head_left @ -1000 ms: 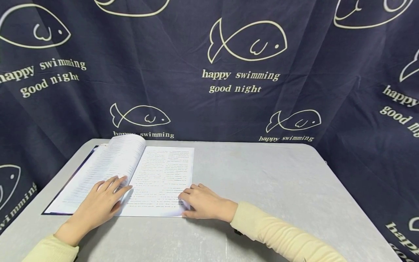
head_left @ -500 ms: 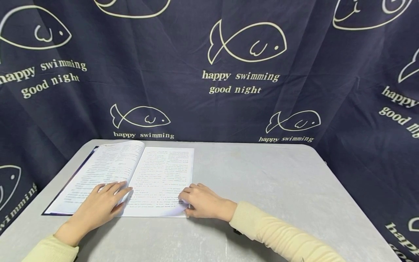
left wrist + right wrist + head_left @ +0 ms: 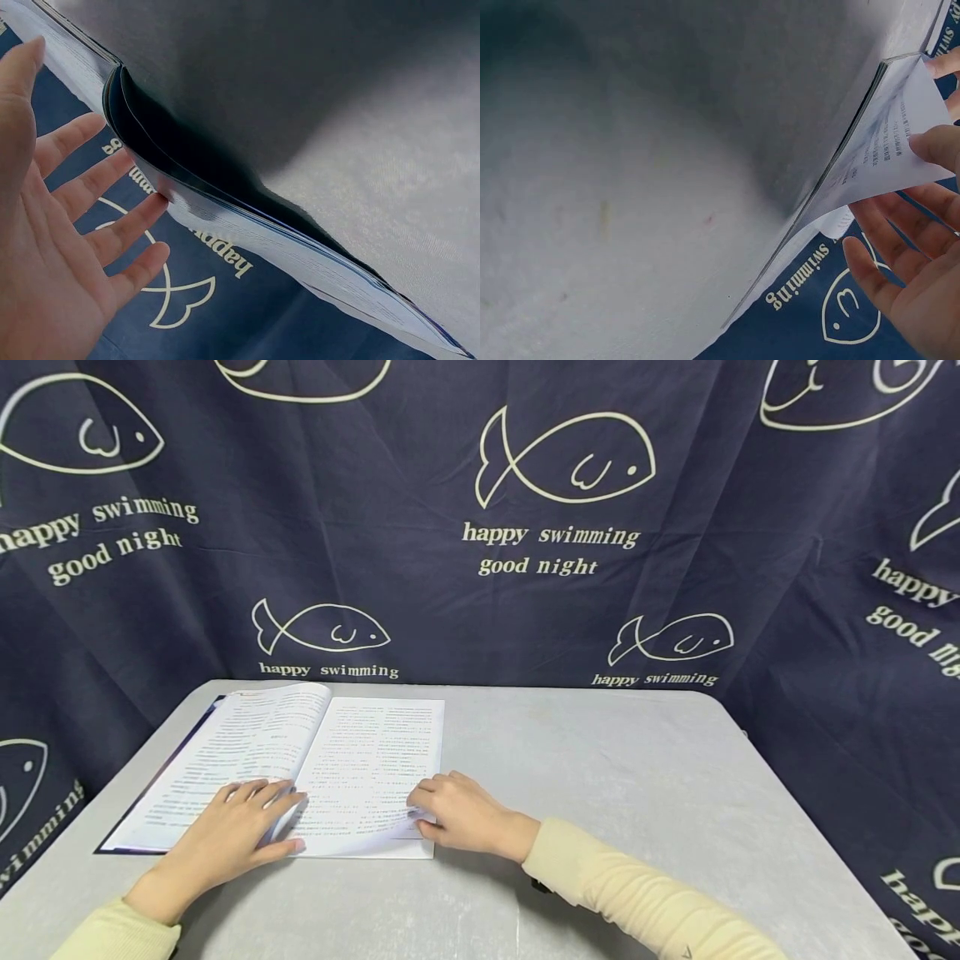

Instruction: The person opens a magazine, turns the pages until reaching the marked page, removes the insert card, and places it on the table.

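An open book point(image 3: 360, 760) with printed white pages lies on the left part of the table, its dark cover edge showing at the far left. My left hand point(image 3: 225, 835) rests with spread fingers over the lower left page near the fold; the left wrist view shows its fingertips touching the pages point(image 3: 247, 225). At the lower right corner, my right hand point(image 3: 465, 814) pinches a lifted page between thumb and fingers. In the right wrist view that page point(image 3: 900, 135) bends up, thumb point(image 3: 934, 146) on one side and fingers behind, apart from the sheets underneath.
The grey table point(image 3: 600, 793) extends to the right of the book. Behind it hangs a dark blue cloth point(image 3: 420, 468) printed with fish outlines and lettering. Pale yellow sleeves point(image 3: 600, 877) cover both forearms.
The left pages, raised in a curl before, have settled flatter. My right hand has lifted the lower right page corner and shifted slightly up and inward. My left thumb has spread toward the right page.
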Tool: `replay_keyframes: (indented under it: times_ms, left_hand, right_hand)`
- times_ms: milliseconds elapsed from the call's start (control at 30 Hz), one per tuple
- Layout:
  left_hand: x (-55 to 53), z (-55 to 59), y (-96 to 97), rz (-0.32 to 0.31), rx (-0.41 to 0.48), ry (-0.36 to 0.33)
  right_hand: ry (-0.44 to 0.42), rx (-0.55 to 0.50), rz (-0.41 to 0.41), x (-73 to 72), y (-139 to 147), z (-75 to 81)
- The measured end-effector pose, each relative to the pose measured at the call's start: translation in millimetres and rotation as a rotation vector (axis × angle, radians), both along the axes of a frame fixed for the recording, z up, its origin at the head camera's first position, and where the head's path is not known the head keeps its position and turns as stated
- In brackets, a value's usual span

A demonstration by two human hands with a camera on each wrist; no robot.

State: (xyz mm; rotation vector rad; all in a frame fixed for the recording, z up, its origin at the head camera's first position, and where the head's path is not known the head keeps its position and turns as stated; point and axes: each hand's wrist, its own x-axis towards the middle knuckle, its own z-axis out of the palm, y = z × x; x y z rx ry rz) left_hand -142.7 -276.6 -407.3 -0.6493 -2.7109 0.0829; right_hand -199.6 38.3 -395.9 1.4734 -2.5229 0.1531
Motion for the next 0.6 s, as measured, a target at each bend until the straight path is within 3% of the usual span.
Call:
replay_keyframes:
  times_ms: [333,600]
  left_hand:
    - [0.8,-1.7,1.3,-0.004,0.008,-0.020]
    - [2.9,-1.5,3.2,-0.019,0.005,0.009]
  right_hand:
    - [0.008,-0.070,-0.022,-0.8,-2.7,3.8]
    - [0.019,-0.098,-0.043,-1.4,-4.6,6.8]
